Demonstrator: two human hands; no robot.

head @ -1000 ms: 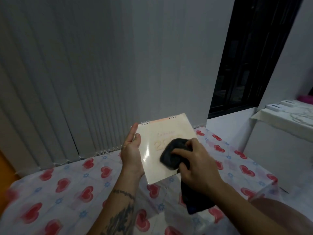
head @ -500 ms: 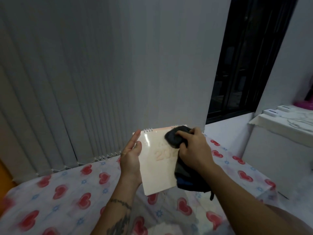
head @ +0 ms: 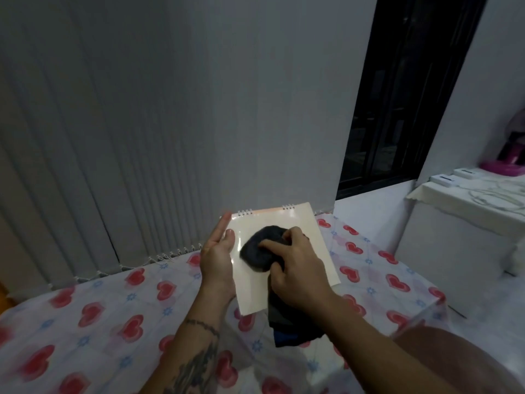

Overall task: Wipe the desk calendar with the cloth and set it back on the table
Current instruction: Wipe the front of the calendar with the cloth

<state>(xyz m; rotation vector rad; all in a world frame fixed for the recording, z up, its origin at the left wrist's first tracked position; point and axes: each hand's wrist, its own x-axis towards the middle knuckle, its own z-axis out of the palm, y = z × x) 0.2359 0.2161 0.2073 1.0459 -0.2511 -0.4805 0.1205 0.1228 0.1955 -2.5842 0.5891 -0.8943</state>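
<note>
A cream spiral-bound desk calendar (head: pixel 309 226) is held up above the table (head: pixel 93 314), its glossy front facing me. My left hand (head: pixel 217 255) grips its left edge, thumb on the front and fingers extended along the side. My right hand (head: pixel 298 268) presses a bunched dark cloth (head: pixel 258 251) against the middle of the calendar's front. The cloth's loose end hangs down below my right wrist. The printed numbers on the calendar are hidden under the cloth.
The table wears a white cloth with red hearts, under clear plastic. Grey vertical blinds (head: pixel 113 137) hang behind it. A dark window (head: pixel 406 95) is at the back right. A white counter (head: pixel 468 200) with small boxes and a pink item stands on the right.
The cloth in my right hand slid from the calendar's top edge down to its middle. The calendar stays held in my left hand.
</note>
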